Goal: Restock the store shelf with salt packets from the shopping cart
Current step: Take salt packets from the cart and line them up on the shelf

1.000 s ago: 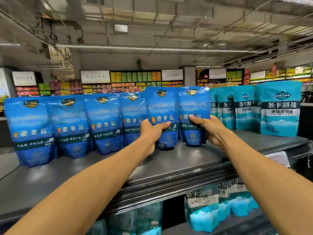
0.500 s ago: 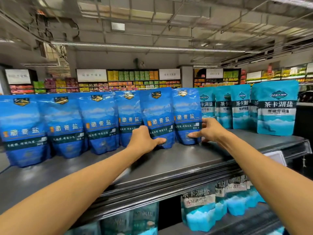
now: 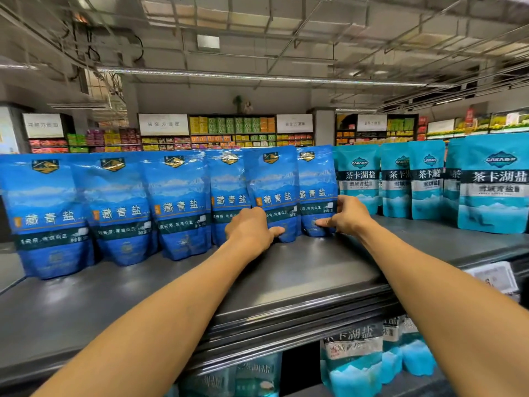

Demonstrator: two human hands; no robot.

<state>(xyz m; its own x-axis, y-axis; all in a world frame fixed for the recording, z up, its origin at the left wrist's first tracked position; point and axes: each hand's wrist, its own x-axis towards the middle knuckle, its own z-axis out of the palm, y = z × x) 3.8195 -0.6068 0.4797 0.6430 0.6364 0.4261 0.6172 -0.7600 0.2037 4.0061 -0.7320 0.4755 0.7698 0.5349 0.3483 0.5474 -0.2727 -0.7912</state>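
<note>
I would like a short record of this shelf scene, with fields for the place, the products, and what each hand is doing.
place: top shelf of a store aisle
dark blue salt packets: six standing upright in a row, on the left
teal salt packets: standing upright, to the right of the blue row
left hand: on the base of the fifth blue packet
right hand: gripping the sixth blue packet at its right edge
lower shelf: more teal packets
</note>
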